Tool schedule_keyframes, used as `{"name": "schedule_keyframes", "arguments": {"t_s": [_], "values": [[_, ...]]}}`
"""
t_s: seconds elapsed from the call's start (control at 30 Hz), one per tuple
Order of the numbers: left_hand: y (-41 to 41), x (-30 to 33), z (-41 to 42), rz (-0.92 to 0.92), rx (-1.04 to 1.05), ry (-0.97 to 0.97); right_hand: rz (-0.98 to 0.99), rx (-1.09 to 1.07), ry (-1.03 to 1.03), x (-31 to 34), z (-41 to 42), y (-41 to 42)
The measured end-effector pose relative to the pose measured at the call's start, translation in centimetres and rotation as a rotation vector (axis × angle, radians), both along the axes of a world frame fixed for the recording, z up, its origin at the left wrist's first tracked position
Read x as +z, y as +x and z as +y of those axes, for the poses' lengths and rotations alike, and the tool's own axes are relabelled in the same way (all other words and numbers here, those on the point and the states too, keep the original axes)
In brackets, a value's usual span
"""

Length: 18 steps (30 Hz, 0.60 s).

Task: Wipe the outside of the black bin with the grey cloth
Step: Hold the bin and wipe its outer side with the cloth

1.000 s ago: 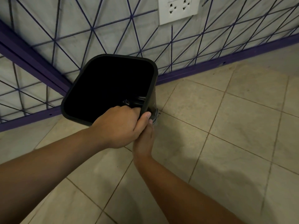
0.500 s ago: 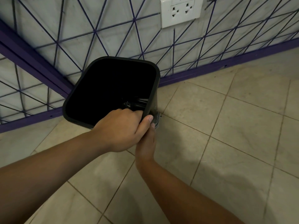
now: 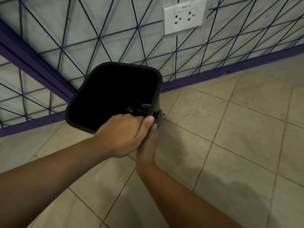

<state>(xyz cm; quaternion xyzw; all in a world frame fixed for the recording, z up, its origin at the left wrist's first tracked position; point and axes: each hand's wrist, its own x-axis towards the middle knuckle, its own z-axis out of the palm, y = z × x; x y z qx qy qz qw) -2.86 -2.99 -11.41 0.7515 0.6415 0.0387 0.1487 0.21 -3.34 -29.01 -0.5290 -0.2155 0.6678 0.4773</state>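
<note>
Up off the tiled floor (image 3: 230,145), tilted with mouth toward the camera: black bin (image 3: 113,94), near the wall socket (image 3: 185,18). Left hand (image 3: 121,135) curled over the near rim, gripping it. Right hand (image 3: 147,145) beneath, against the bin's outer side, holding the grey cloth (image 3: 159,118) there; fingers mostly hidden

Probably a home or office corner: beige tiled floor (image 3: 230,145), wall socket (image 3: 185,18) at one o'clock, purple skirting (image 3: 230,72).
</note>
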Motion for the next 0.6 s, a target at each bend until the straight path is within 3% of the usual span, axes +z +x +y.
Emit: {"name": "schedule_keyframes", "arguments": {"t_s": [0.17, 0.3, 0.47, 0.6], "values": [[-0.2, -0.3, 0.1, -0.004, -0.011, 0.017, 0.037, 0.037, 0.124, 0.5, -0.9, -0.2], [-0.2, -0.3, 0.1, -0.016, -0.016, 0.02, 0.11, -0.004, 0.006, -0.3, 0.2, 0.2], [-0.4, -0.2, 0.2, -0.021, -0.011, 0.002, 0.1, 0.005, 0.096, 1.9, -1.1, 0.4], [-0.2, -0.3, 0.2, 0.008, 0.003, 0.015, 0.189, -0.008, -0.032, 1.8, 1.0, 2.0]]}}
